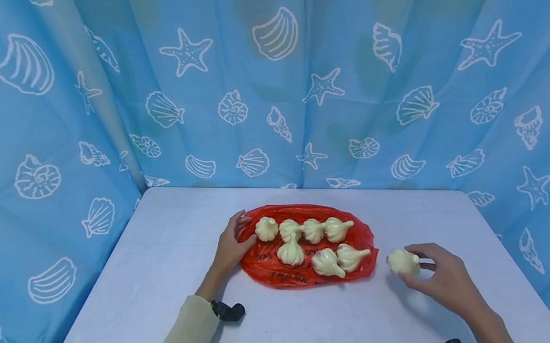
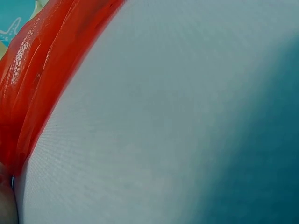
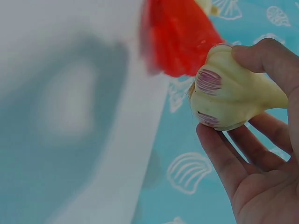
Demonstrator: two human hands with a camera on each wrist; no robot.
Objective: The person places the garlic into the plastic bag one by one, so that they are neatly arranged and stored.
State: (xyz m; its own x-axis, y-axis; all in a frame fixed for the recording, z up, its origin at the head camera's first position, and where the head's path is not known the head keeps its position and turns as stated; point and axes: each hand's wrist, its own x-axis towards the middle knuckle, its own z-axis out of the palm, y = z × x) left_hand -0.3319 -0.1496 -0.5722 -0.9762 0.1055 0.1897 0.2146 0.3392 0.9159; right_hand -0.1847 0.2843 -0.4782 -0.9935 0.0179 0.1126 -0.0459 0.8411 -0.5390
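My right hand holds a garlic bulb above the white table, right of the red plastic bag. Seen from the right wrist, the thumb and fingers grip this pale bulb, which has purple streaks and its stem towards the palm. Several more garlic bulbs lie on the spread bag, some in a row along its far side. At the bag's left end my left hand grips the edge between thumb and fingers. The left wrist view catches only a sliver of that hand beside the red plastic.
Around the bag stretches a white table surface. Blue curtains printed with white shells and starfish hang behind it and along both sides. A black wrist strap device sits at the left cuff, close over the table.
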